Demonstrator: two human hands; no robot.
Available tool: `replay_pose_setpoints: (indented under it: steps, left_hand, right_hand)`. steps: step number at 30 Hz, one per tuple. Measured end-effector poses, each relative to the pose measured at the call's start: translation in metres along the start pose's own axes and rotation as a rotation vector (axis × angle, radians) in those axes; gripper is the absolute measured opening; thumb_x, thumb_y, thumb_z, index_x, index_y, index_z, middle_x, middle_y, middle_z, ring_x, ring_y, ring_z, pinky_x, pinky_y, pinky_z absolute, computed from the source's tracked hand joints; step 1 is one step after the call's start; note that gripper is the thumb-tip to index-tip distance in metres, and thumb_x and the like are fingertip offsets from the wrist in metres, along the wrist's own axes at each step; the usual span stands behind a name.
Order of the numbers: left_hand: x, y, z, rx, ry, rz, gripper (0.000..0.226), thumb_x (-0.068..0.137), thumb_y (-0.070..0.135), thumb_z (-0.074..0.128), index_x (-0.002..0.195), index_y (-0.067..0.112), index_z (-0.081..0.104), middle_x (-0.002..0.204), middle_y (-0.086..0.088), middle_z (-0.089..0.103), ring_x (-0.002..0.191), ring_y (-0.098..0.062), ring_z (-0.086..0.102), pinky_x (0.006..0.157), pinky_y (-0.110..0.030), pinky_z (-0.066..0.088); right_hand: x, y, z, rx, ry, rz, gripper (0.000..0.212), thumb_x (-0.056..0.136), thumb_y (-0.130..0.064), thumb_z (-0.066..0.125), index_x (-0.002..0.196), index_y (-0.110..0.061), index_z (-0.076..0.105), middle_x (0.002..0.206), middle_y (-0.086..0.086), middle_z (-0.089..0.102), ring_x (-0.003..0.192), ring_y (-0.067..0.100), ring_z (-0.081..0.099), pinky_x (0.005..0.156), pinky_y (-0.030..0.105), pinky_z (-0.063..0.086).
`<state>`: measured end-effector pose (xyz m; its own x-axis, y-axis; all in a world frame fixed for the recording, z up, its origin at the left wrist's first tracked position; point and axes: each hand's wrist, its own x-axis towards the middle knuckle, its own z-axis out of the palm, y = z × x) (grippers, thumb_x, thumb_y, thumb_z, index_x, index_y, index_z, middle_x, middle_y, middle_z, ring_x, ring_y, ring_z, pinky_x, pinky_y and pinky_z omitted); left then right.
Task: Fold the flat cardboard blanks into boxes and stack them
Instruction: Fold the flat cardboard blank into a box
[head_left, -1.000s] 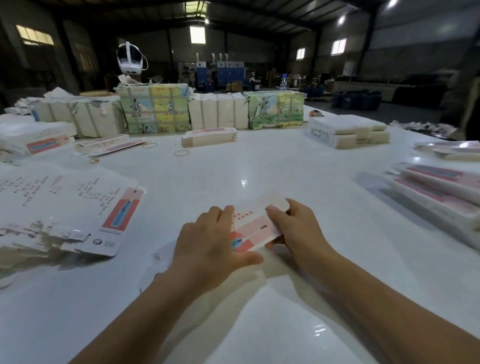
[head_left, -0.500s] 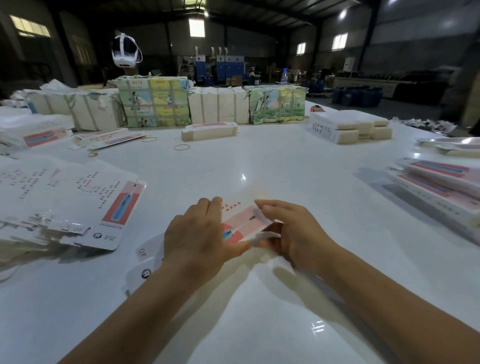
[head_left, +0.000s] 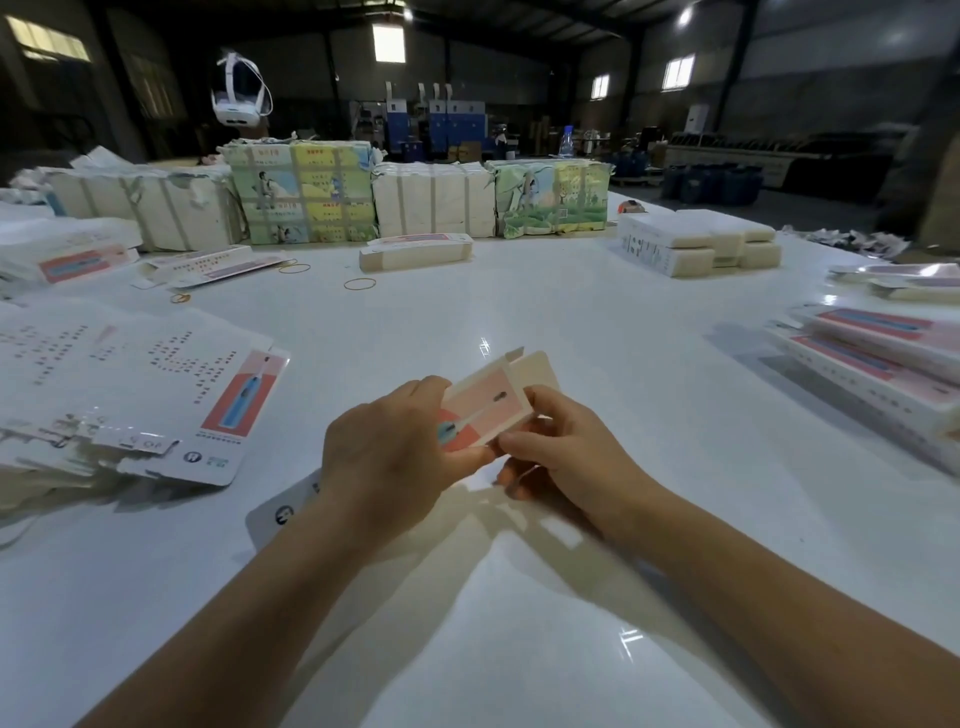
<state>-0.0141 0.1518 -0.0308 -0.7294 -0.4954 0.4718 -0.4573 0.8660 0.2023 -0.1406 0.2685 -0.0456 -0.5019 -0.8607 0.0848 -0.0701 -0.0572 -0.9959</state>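
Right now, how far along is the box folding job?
Done: folded pink-and-white cardboard boxes lie stacked at the table's right edge. In hand: the left hand and right hand both grip one pink-printed cardboard blank, lifted off the white table and partly folded. Left: a thick pile of flat white printed blanks on the left.

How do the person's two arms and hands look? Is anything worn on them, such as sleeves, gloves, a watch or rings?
Both forearms are bare as far as the picture's lower edge; no sleeve shows. The left hand and the right hand wear no gloves. No watch, bracelet or band shows on either wrist, and no ring on the fingers that are in view. Some fingers are hidden.
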Motion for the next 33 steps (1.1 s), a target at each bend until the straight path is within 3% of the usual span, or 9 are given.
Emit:
replay_pose_setpoints:
  steps: [4,7,13,17,19,22,24,28,33]
  left_hand:
    - [0.001,-0.008,-0.002,-0.105,-0.035,-0.086,0.058,0.074,0.063,0.062,0.115,0.023,0.053,0.115,0.003,0.063,0.081,-0.018,0.059,0.071,-0.031,0.053]
    - [0.001,-0.013,-0.003,-0.182,-0.078,-0.099,0.063,0.071,0.068,0.054,0.116,0.025,0.052,0.122,0.005,0.061,0.077,-0.014,0.054,0.069,-0.026,0.049]
    - [0.000,-0.007,-0.001,-0.195,-0.156,-0.064,0.068,0.067,0.073,0.047,0.115,0.026,0.052,0.122,0.006,0.060,0.079,-0.015,0.059,0.073,-0.030,0.056]
    - [0.000,-0.008,0.000,-0.234,-0.168,-0.047,0.072,0.058,0.077,0.039,0.110,0.028,0.052,0.118,0.008,0.062,0.078,-0.015,0.062,0.074,-0.032,0.057]
    - [-0.001,-0.008,0.000,-0.232,-0.169,-0.027,0.075,0.058,0.077,0.039,0.113,0.028,0.053,0.117,0.008,0.062,0.076,-0.014,0.062,0.073,-0.032,0.057]
    - [-0.002,-0.007,0.002,-0.165,-0.169,0.015,0.077,0.060,0.077,0.040,0.118,0.028,0.052,0.120,0.008,0.061,0.075,-0.014,0.061,0.071,-0.026,0.057]
    - [-0.003,-0.007,0.004,-0.089,-0.175,0.044,0.075,0.064,0.076,0.044,0.121,0.028,0.050,0.121,0.009,0.060,0.080,-0.014,0.062,0.072,-0.026,0.056]
    - [-0.003,-0.002,0.006,-0.052,-0.133,0.042,0.065,0.071,0.072,0.056,0.118,0.027,0.050,0.114,0.009,0.061,0.080,-0.014,0.062,0.072,-0.030,0.056]
    - [-0.003,0.003,0.007,-0.019,-0.109,0.013,0.065,0.073,0.072,0.055,0.118,0.027,0.049,0.114,0.009,0.060,0.085,-0.016,0.062,0.076,-0.031,0.055]
  right_hand:
    - [-0.002,0.002,0.001,-0.189,0.304,-0.163,0.031,0.087,-0.014,0.061,0.107,-0.037,0.055,0.078,0.000,0.063,0.057,0.012,0.062,0.053,0.027,0.051]
    - [-0.003,0.002,-0.001,-0.223,0.433,-0.218,0.023,0.088,-0.013,0.059,0.103,-0.030,0.065,0.081,-0.009,0.063,0.062,0.006,0.063,0.060,0.026,0.053]
    - [-0.006,0.000,0.009,-0.371,0.335,-0.298,0.033,0.091,-0.016,0.058,0.079,-0.047,0.064,0.091,-0.007,0.056,0.073,0.007,0.058,0.069,0.018,0.047]
    - [-0.007,0.000,0.009,-0.442,0.360,-0.347,0.027,0.092,-0.014,0.057,0.069,-0.025,0.066,0.085,0.000,0.058,0.068,0.010,0.056,0.063,0.019,0.045]
    - [-0.006,-0.001,0.009,-0.344,0.365,-0.296,0.020,0.093,-0.012,0.054,0.079,-0.013,0.069,0.081,0.000,0.059,0.058,0.010,0.055,0.056,0.023,0.045]
    - [-0.004,-0.002,0.007,-0.205,0.311,-0.217,0.041,0.094,-0.009,0.052,0.122,-0.039,0.049,0.075,-0.009,0.057,0.059,0.007,0.057,0.050,0.018,0.045]
    - [-0.003,-0.001,0.004,-0.232,0.264,-0.142,0.053,0.094,-0.010,0.052,0.129,-0.046,0.035,0.081,-0.007,0.056,0.064,0.007,0.056,0.051,0.014,0.044]
    - [-0.003,-0.003,0.003,-0.226,0.316,-0.164,0.023,0.090,-0.010,0.055,0.097,-0.030,0.065,0.078,-0.006,0.063,0.055,0.006,0.054,0.049,0.013,0.040]
    - [-0.003,-0.003,0.007,-0.287,0.289,-0.197,0.039,0.094,-0.011,0.049,0.080,-0.043,0.065,0.088,-0.011,0.066,0.069,0.006,0.057,0.064,0.021,0.045]
